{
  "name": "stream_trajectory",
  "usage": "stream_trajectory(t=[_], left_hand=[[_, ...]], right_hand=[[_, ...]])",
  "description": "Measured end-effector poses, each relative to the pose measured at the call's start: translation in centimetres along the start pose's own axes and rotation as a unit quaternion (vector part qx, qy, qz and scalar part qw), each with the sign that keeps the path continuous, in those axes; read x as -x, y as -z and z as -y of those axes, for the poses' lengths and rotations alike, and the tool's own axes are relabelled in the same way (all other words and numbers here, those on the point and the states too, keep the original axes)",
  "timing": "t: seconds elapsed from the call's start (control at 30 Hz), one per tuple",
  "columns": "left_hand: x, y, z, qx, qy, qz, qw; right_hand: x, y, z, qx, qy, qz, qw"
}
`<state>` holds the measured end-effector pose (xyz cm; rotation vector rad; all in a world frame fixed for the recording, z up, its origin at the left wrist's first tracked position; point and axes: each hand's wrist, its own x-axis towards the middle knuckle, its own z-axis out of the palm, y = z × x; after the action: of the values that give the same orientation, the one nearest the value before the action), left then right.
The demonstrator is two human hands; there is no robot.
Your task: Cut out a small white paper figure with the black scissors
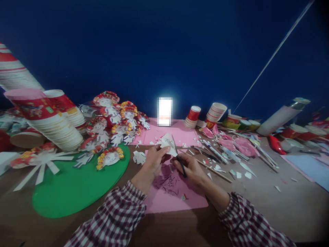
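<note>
My left hand (154,160) pinches a small piece of white paper (167,143) above the pink sheet. A pair of scissors (181,164) with a dark handle is gripped by my right hand (192,168). The blades lie against the right edge of the paper; how far apart they are I cannot tell. Under both hands lies the pink sheet (177,202), with dark thin clippings and a small coloured scrap on it. Left of my left hand rests a white paper cutout (139,157).
Paper figures with red and yellow frilly rims (110,157) crowd a green mat (84,192) on the left. Stacks of paper cups (55,125) lean behind them. Pens (214,151), a wooden stick (213,171) and paper scraps lie rightward. A bright blurred screen (165,111) stands at the back.
</note>
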<state>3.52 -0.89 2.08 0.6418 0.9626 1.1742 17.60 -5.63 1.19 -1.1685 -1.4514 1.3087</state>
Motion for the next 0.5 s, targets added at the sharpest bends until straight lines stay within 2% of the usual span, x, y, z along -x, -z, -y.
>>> stream_trajectory(t=[0.5], left_hand=[[-0.09,0.36,-0.49,-0.018,-0.003,0.002,1.0]], right_hand=[[-0.26,0.26,0.22,0.026,0.003,0.013,1.0]])
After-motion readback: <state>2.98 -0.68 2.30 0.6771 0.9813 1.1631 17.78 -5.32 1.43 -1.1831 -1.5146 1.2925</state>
